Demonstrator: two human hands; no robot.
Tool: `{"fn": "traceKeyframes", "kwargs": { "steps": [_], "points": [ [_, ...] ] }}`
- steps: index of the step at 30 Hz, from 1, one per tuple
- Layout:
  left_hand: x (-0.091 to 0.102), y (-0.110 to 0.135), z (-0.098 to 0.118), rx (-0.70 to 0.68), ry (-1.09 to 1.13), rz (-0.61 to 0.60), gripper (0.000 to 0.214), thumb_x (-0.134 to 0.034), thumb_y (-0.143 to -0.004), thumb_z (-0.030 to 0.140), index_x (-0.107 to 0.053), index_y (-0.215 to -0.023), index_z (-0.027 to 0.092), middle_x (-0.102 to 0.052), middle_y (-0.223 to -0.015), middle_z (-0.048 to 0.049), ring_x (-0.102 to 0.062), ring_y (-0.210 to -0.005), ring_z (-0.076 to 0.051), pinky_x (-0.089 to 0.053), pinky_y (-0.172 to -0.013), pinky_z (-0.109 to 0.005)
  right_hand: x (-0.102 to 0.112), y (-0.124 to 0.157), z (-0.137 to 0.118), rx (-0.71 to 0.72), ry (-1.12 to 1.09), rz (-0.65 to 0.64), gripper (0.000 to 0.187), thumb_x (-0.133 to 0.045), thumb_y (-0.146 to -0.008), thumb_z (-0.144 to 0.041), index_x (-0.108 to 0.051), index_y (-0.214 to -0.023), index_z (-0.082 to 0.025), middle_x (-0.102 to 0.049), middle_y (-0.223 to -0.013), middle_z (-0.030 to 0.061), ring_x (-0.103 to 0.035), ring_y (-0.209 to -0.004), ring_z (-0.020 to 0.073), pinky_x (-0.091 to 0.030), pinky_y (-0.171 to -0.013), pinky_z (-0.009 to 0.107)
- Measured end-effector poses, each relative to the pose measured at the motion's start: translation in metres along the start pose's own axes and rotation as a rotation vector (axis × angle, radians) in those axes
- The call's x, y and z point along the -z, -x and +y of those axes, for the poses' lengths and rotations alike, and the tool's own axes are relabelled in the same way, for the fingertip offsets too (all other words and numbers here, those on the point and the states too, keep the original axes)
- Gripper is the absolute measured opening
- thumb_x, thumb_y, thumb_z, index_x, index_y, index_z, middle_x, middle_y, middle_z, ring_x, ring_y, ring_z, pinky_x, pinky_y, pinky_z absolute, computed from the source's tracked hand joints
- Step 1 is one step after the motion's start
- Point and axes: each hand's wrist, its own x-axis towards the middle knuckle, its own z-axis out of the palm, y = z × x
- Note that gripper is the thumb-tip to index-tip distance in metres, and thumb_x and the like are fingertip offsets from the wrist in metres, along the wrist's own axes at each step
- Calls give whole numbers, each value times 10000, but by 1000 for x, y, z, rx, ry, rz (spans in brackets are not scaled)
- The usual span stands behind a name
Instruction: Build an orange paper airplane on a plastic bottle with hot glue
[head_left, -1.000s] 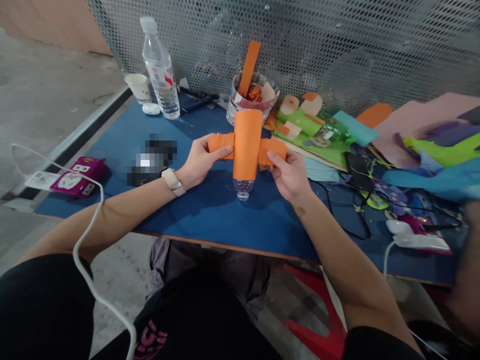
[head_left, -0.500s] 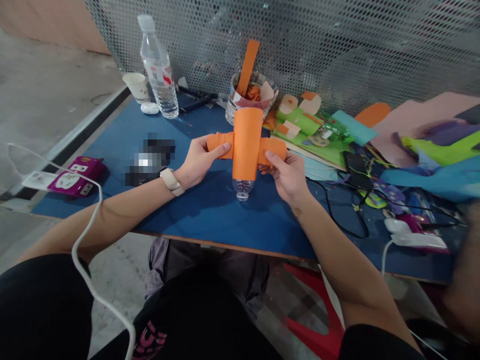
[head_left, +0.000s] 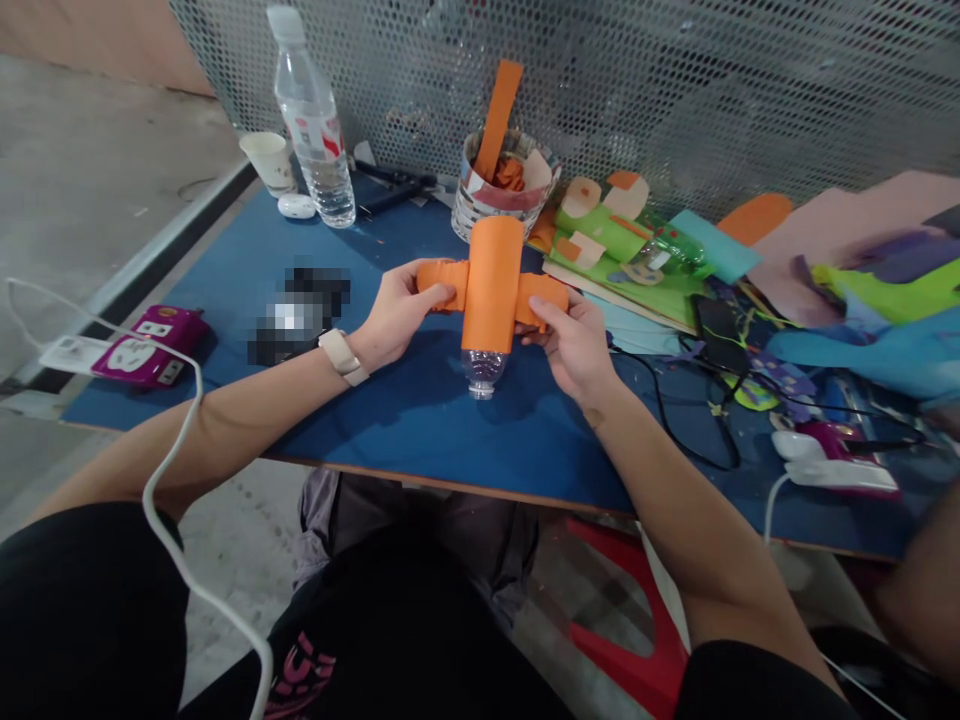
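A clear plastic bottle wrapped in orange paper (head_left: 491,285) is held above the blue table (head_left: 420,410), its clear bottom end toward me. Two orange paper rolls stick out sideways like wings. My left hand (head_left: 396,315) grips the left wing (head_left: 442,283), thumb on top; a pale watch sits on that wrist. My right hand (head_left: 574,345) pinches the right wing (head_left: 546,296). Both hands are closed on the orange piece.
A water bottle (head_left: 313,125), paper cup (head_left: 268,163) and white earbud case (head_left: 297,206) stand at the back left. A tub of orange scraps (head_left: 504,185), coloured paper pieces (head_left: 630,245), a phone (head_left: 716,325), cables and a magenta glue gun (head_left: 832,455) lie right. A magenta power strip (head_left: 146,345) lies left.
The view has dipped slightly and the orange bottle with both hands sits a little closer; my left thumb has slid along the left wing. Grips are unchanged.
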Motion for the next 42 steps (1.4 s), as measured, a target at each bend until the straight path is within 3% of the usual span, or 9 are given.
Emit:
{"fn": "traceKeyframes", "kwargs": {
  "steps": [4,11,16,20,24,30,33,38,42],
  "points": [
    [2,-2,-2,35,-21,35,444,-916,-833,204,-819,-1266,195,-823,-1206,-88,-769,-1020,-228,-681,-909,-355,1,-1,2,-26,32,-33,615,-1089,-778,-673,-753,-1136,-303,-867,-1043,43,-835,-822,235,-710,-651,376],
    [5,-5,-7,25,-69,40,387,-932,-843,216,-829,-1216,195,-824,-1151,-76,-747,-978,-201,-665,-878,-322,4,-4,5,-87,43,-73,608,-1077,-808,-613,-726,-1196,-304,-851,-1068,57,-848,-892,270,-747,-734,438],
    [5,-6,-9,77,-8,74,452,-932,-865,233,-791,-1292,191,-841,-1162,-92,-790,-977,-220,-698,-874,-354,4,-5,6,-93,40,-104,601,-1054,-826,-659,-740,-1197,-305,-859,-1110,64,-852,-941,266,-753,-770,422],
    [12,-15,-9,111,16,138,460,-945,-854,258,-745,-1266,216,-838,-1172,-83,-809,-997,-229,-715,-922,-386,2,-2,3,-120,-1,-152,629,-1069,-812,-694,-736,-1169,-297,-879,-1115,51,-870,-967,244,-741,-773,366],
    [27,-31,-7,98,29,239,466,-965,-883,286,-677,-1247,253,-811,-1160,-51,-804,-1032,-231,-694,-920,-392,-1,3,0,-156,7,-246,633,-1102,-821,-625,-792,-1247,-273,-909,-1186,83,-878,-1007,252,-758,-828,387],
    [42,-47,2,118,48,299,373,-845,-985,95,-604,-1202,279,-798,-1082,0,-763,-1097,-227,-677,-1087,-492,-4,7,1,-148,78,-324,588,-1127,-829,-556,-828,-1238,-257,-907,-1177,87,-870,-975,240,-722,-784,362],
    [41,-48,2,93,62,356,330,-845,-938,106,-625,-1130,259,-778,-1026,-5,-758,-1055,-217,-695,-1020,-465,-5,8,0,-127,116,-354,552,-1114,-848,-534,-831,-1227,-250,-902,-1155,92,-851,-950,236,-678,-730,347],
    [41,-47,-2,102,31,299,375,-933,-772,191,-673,-1034,257,-806,-1039,-46,-822,-1120,-276,-715,-916,-411,-5,7,1,-93,151,-360,546,-1093,-858,-522,-805,-1233,-249,-867,-1085,83,-808,-907,236,-637,-703,356],
    [40,-44,-2,108,1,298,342,-930,-764,220,-645,-949,260,-810,-985,-52,-836,-1008,-260,-701,-825,-363,-4,5,4,-62,219,-355,569,-1061,-873,-570,-784,-1246,-241,-813,-1037,70,-749,-847,215,-560,-634,335]
  ]
}}
